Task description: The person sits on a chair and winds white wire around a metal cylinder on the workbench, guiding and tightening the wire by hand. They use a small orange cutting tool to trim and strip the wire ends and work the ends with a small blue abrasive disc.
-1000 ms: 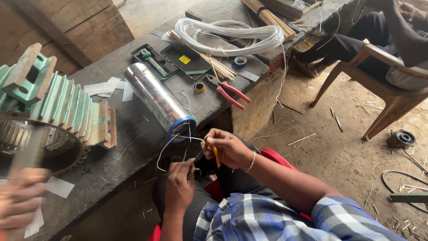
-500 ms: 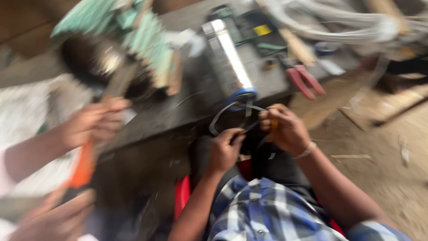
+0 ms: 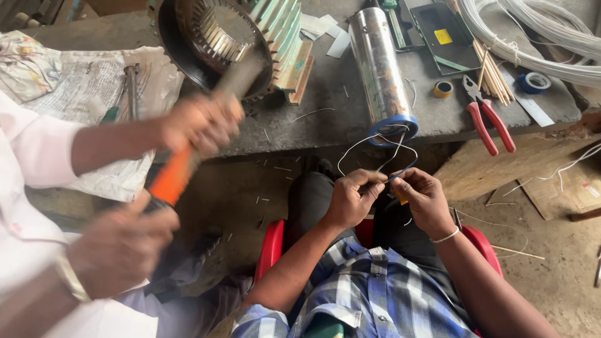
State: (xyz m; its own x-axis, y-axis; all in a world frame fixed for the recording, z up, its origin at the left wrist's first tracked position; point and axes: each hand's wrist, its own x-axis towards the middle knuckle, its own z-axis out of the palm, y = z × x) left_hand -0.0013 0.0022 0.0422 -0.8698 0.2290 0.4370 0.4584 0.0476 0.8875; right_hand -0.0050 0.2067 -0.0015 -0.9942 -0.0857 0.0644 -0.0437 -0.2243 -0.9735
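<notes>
A grey workbench [image 3: 325, 119] carries a steel cylinder [image 3: 380, 66], red pliers [image 3: 490, 119], newspaper [image 3: 75, 87] and tape rolls [image 3: 443, 89].

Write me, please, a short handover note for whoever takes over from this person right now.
Left hand: pinching the thin wires above the lap.
Right hand: pinching the same wires, with a small yellow piece in its fingers.
The wires loop out of the blue end of the steel cylinder on the bench. Pliers lie untouched to the right.
Done: wires drawn out. Left: the loops hang loose.
A co-worker's hand grips an orange-handled tool by the motor housing.
</notes>
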